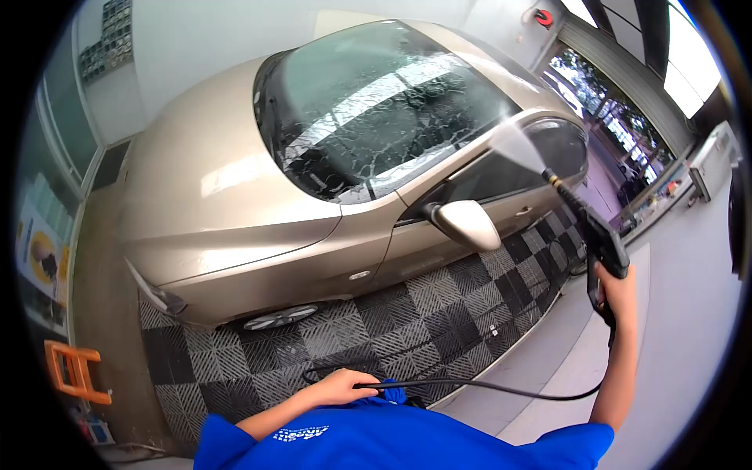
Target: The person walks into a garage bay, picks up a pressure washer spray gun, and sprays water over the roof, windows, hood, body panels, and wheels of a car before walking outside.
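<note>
A black pressure washer gun (599,247) is gripped in my right hand (617,291), held out at the right. From its nozzle a white fan of water (517,147) sprays toward the roof edge and side windows of a beige car (227,196). Water runs in streaks over the wet windshield (376,110). My left hand (345,387), low in front of my body, is closed around the black hose (470,382), which loops across to the gun. The car's side mirror (468,224) juts out below the spray.
Grey and black grid tiles (423,321) cover the floor beside the car. An orange stool (77,371) stands at the lower left, near glass doors. At the upper right is an open shutter doorway (611,117); a red reel (544,17) hangs on the wall.
</note>
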Available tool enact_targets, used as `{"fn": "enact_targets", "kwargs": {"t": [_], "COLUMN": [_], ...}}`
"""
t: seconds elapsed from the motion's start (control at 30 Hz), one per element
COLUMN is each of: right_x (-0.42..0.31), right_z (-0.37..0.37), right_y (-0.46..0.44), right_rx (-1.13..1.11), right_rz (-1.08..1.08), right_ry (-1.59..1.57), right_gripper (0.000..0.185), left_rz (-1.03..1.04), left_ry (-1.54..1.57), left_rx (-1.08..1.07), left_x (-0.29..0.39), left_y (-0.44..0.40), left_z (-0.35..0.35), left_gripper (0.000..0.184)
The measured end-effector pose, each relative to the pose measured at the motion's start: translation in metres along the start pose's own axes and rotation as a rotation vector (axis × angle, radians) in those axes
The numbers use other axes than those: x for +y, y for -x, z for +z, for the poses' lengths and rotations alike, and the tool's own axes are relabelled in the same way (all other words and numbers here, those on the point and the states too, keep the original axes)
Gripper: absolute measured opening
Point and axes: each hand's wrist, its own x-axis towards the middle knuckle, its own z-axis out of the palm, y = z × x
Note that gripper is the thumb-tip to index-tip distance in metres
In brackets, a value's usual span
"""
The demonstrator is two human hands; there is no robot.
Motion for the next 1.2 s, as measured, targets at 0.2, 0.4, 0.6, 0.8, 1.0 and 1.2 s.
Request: {"fn": "enact_targets", "kwargs": {"t": [0.2, 0.4, 0.6, 0.8, 1.0, 1.2], "right_x": [-0.043, -0.031, -0.058, -0.078, -0.109, -0.072], "right_z": [0.049, 0.099, 0.138, 0.196, 0.18, 0.156], "right_y": [0.048, 0.042, 0.055, 0.039, -0.015, -0.156], "right_rx": [-0.679, -0.329, -0.605, -0.57, -0.606, 0.097], "right_rz": [0.15, -0.059, -0.088, -0.262, -0.159, -0.165], "right_ry": [-0.367, -0.241, -0.263, -0.217, -0.224, -0.28], "right_gripper": [0.017, 0.02, 0.016, 0.023, 0.02, 0.031], "left_rz": [-0.106, -0.222, -0.293, -0.362, -0.464, -0.508], "left_ry": [-0.02, -0.29, -0.277, -0.276, -0.176, -0.03], "left_rx": [0.012, 0.156, 0.337, 0.426, 0.427, 0.724], "left_x": [-0.008, -0.029, -0.024, -0.031, -0.022, -0.047], "left_y": [0.034, 0.062, 0.083, 0.079, 0.057, 0.051], "left_z": [0.0, 0.025, 0.005, -0.009, -0.037, -0.041], "left_gripper": [0.034, 0.039, 0.039, 0.034, 0.032, 0.029]}}
